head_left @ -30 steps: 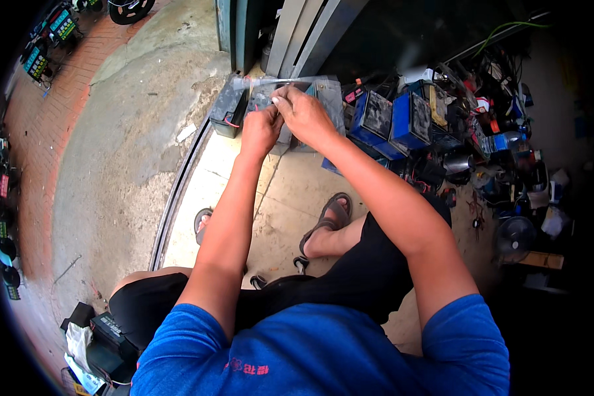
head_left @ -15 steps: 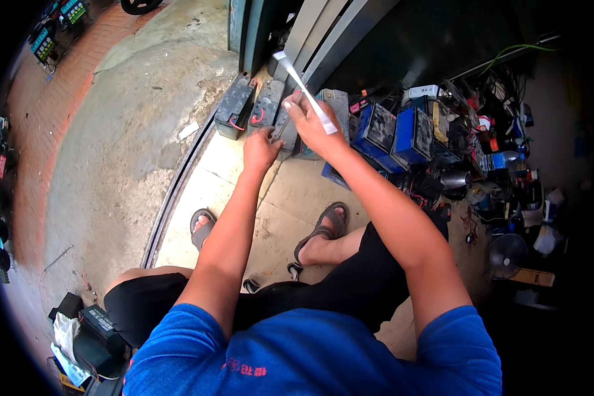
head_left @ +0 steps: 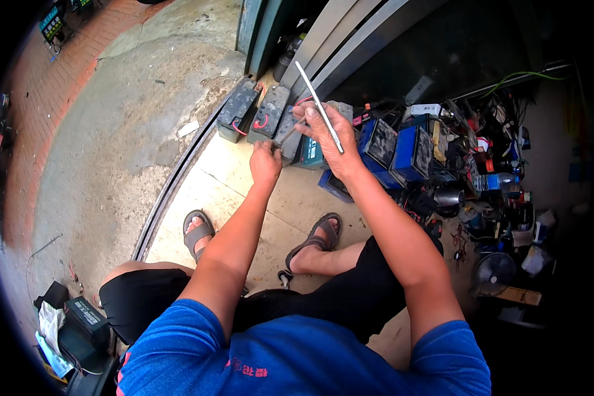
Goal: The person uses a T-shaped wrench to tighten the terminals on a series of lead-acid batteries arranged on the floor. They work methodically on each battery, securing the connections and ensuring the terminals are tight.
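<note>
My right hand (head_left: pixel 335 137) holds a thin silver-white rod (head_left: pixel 313 94), which slants across the palm and sticks out past the thumb. My left hand (head_left: pixel 265 162) is closed, its fingertips pinching one end of a thin, dark stick-like piece (head_left: pixel 289 134). That piece runs up toward the right hand's fingers; its exact kind is too small to tell. Just beyond both hands stands a row of dusty dark batteries: one at the left (head_left: pixel 238 109), another with a red wire (head_left: pixel 270 107), and a green-sided one (head_left: pixel 312 153) partly behind my right wrist.
Blue batteries (head_left: pixel 412 153) stand at the right beside a heap of tools, bottles and cables. A metal door track (head_left: pixel 171 179) runs along the left of the tiles. A small fan (head_left: pixel 495 272) lies at far right; more batteries (head_left: pixel 87 320) sit at lower left.
My right hand has shifted right and slightly down, and the rod in it now stands steeper and sharper. My left hand has moved slightly down and right. The whole view has shifted a little.
</note>
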The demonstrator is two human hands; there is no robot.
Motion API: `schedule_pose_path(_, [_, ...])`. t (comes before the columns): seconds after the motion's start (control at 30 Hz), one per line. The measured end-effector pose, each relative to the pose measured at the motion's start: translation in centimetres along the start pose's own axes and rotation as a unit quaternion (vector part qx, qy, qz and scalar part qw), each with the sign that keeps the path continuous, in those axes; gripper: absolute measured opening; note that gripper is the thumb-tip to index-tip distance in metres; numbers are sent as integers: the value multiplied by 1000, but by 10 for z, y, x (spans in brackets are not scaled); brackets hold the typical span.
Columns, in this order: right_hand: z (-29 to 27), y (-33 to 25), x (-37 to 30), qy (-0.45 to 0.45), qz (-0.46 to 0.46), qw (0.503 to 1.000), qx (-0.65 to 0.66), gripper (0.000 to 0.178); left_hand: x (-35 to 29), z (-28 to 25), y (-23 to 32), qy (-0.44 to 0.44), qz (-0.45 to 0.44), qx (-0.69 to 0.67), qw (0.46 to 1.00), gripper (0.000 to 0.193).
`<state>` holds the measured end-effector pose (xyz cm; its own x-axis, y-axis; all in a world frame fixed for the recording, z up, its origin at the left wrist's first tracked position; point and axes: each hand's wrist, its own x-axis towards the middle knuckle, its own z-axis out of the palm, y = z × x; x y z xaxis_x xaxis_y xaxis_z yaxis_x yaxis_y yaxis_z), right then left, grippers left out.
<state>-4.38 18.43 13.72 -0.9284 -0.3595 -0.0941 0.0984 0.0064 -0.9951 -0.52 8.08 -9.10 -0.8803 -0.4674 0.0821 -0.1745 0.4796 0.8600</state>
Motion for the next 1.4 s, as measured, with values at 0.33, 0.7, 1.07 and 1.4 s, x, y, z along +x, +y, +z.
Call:
schedule_pose_path(0.33, [-7,-12,9,39,-37,993,104,52,4,1,3,31,-1,0,1000,16])
schedule_pose_path(0.7, [-42,-67,23,177,-50,959,215,56,24,1,24,-76,-69,-306,946,23])
schedule_pose_path(1.07, [-106,-82,31,290,2,911,294,44,30,-49,53,-279,-154,-441,839,30])
schedule_pose_path(1.4, [-140,-95,28,315,41,882,349,40,38,-55,60,-302,-128,-466,822,27])
